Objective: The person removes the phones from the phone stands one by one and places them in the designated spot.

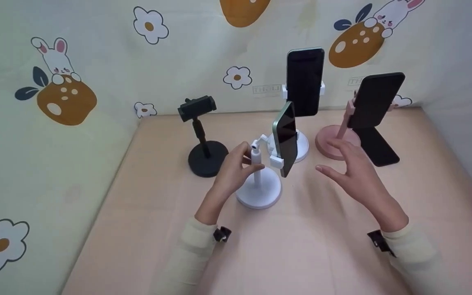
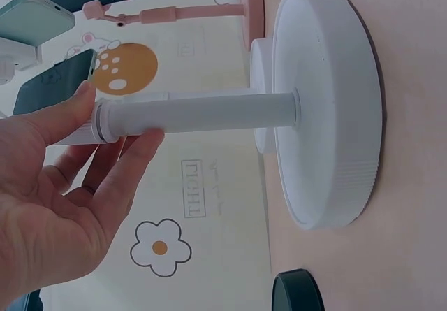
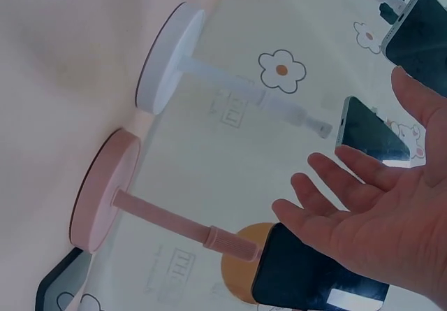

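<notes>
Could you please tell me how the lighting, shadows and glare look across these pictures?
Head view: diffuse light, soft shadows on the tabletop near the right hand; left wrist view: a thin dark shadow edging the base of the front white stand; right wrist view: white glare on the phone in the pink stand, the rear white stand looking washed out.

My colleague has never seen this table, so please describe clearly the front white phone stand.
On the pinkish table, find the black stand. Just right of it, and nearer to the head camera, is the front white phone stand; unlike its neighbours, its pole is gripped by the left hand.
</notes>
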`<state>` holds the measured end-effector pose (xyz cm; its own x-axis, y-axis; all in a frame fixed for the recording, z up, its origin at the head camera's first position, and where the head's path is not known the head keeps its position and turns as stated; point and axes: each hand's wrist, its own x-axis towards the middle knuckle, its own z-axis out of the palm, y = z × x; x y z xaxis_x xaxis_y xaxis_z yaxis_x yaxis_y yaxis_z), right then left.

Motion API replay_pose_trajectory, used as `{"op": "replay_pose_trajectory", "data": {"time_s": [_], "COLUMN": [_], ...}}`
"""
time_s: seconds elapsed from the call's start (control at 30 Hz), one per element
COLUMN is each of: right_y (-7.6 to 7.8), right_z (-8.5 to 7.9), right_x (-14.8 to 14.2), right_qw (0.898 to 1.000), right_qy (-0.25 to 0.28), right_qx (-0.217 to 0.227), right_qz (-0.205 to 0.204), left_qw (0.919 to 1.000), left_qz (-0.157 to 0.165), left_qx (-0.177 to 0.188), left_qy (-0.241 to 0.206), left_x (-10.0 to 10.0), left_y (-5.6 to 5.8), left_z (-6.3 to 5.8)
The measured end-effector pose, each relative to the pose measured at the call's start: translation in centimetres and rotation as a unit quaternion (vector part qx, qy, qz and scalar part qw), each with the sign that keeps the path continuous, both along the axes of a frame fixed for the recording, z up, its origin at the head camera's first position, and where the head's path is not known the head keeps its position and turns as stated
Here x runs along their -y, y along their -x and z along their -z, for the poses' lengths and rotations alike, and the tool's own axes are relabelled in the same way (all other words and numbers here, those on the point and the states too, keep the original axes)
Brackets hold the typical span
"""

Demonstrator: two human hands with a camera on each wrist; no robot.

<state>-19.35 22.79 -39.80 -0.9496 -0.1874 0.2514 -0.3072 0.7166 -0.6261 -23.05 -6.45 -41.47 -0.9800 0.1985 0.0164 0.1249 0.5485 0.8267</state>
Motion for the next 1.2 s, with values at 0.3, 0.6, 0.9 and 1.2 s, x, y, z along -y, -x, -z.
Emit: {"op": "replay_pose_trajectory", "data": {"time_s": [0.3, 0.6, 0.9, 1.2], "right_y": [-0.1, -0.3, -0.5, -0.6], "right_z": [-0.2, -0.3, -0.5, -0.3], "right_x": [1.1, 2.0, 3.0, 4.0], "right_qw": [1.0, 0.999, 0.997, 0.994], "right_qy": [0.017, 0.04, 0.065, 0.097], "right_qx": [0.014, -0.006, 0.012, 0.013], "right_qz": [-0.004, -0.021, -0.034, -0.05], "left_qw": [1.0, 0.9995, 0.9973, 0.9944], "left_qz": [-0.003, -0.015, -0.017, -0.015], "left_qx": [-0.002, 0.009, -0.005, -0.02], "left_qy": [0.002, -0.027, -0.071, -0.103], "left_x": [0.0, 0.2, 0.3, 0.2], "left_y": [0.0, -0.2, -0.7, -1.7], "left_z": [0.0, 0.0, -0.8, -1.8]}}
